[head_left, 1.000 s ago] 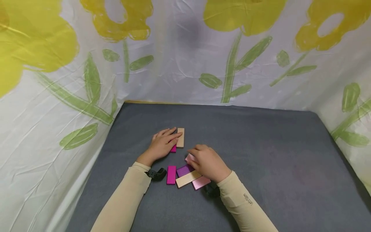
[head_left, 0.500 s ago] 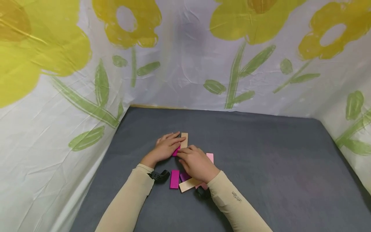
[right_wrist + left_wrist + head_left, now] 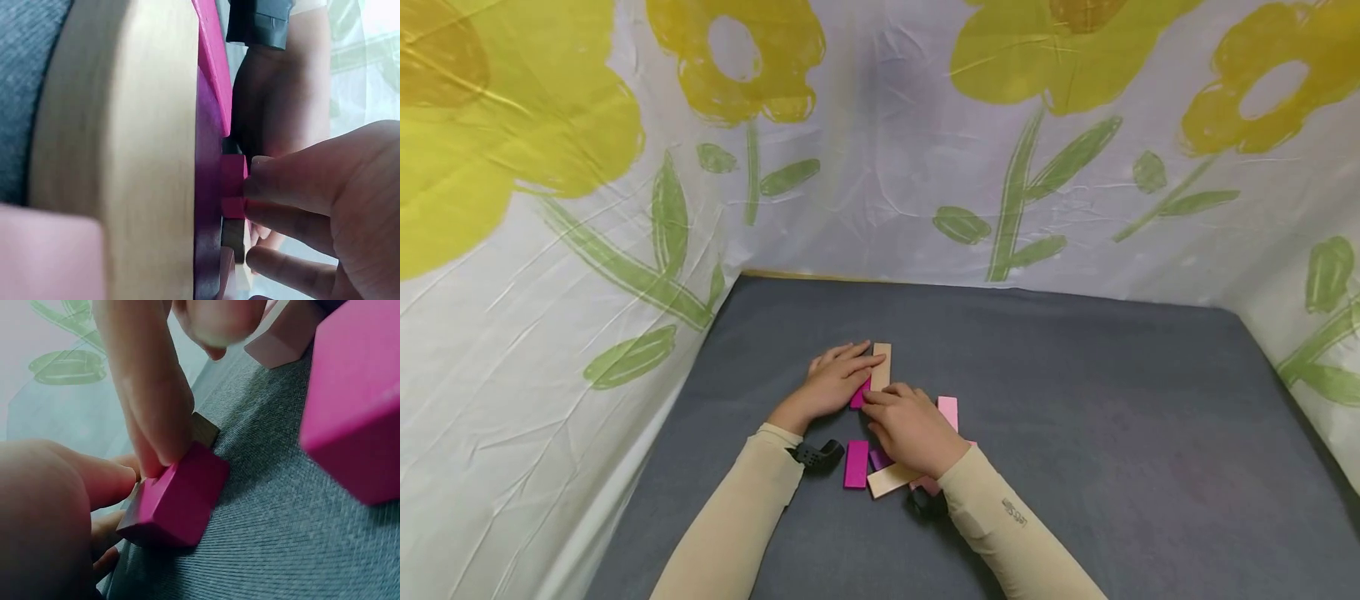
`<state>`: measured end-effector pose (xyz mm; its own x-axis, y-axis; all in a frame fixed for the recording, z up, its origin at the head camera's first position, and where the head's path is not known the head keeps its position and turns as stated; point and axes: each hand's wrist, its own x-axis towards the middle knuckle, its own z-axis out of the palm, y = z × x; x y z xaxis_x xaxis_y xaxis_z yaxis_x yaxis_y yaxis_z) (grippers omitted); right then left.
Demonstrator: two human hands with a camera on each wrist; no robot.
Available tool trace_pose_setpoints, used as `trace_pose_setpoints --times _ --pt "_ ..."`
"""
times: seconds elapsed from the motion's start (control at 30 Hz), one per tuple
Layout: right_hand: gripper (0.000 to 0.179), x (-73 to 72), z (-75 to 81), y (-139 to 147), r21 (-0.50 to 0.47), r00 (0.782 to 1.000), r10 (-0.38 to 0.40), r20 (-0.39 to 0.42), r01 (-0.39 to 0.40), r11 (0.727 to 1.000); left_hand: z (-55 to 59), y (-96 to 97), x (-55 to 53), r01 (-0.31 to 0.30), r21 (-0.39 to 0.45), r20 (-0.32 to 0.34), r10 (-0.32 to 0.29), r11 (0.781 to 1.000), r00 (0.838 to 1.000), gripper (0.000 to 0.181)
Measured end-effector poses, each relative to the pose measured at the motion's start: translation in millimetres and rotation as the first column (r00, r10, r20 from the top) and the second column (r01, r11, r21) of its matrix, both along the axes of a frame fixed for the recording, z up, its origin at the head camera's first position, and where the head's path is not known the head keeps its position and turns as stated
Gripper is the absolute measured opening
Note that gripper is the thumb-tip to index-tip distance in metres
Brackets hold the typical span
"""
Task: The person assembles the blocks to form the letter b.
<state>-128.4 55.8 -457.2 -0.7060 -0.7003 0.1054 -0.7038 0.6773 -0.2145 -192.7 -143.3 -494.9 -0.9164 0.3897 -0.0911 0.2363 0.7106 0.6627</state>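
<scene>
A magenta wooden block (image 3: 860,397) and a natural wood block (image 3: 882,368) lie side by side, long edges together. My left hand (image 3: 832,386) rests over the magenta one from the left, hiding most of it, its fingers stretched toward the natural block. Fingertips of my right hand (image 3: 913,427) press on the near end of that magenta block, also seen in the left wrist view as a magenta block (image 3: 181,503). Its thumb hangs apart from the block there.
Nearer the body lie a second magenta block (image 3: 856,464), a purple block (image 3: 878,458), a slanted natural block (image 3: 892,480) and a pink block (image 3: 927,485), partly under the right wrist. A light pink block (image 3: 948,408) lies right of the hand. Flowered cloth (image 3: 880,167) walls surround the grey table (image 3: 1075,433).
My right hand has left the light pink block, which now lies upright in view to its right, and moved left to the magenta block. The left hand stays in place; the view shifted slightly.
</scene>
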Motion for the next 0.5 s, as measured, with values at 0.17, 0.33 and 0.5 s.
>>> trace_pose_setpoints --times 0.17,0.33,0.5 --pt "0.034 8.6 0.9 1 0.048 0.999 0.021 -0.036 -0.019 0.999 1.1 0.9 0.4 0.001 -0.008 -0.006 -0.001 1.000 1.000 0.045" --pt "0.038 19.4 0.8 3 0.141 0.996 0.060 -0.073 -0.049 0.989 2.7 1.4 1.2 -0.003 -0.003 -0.008 0.003 1.000 1.000 0.045" --pt "0.038 27.9 0.2 3 0.138 0.997 0.070 -0.027 -0.066 0.988 1.9 1.6 0.5 0.002 -0.016 -0.017 -0.003 1.000 1.000 0.044"
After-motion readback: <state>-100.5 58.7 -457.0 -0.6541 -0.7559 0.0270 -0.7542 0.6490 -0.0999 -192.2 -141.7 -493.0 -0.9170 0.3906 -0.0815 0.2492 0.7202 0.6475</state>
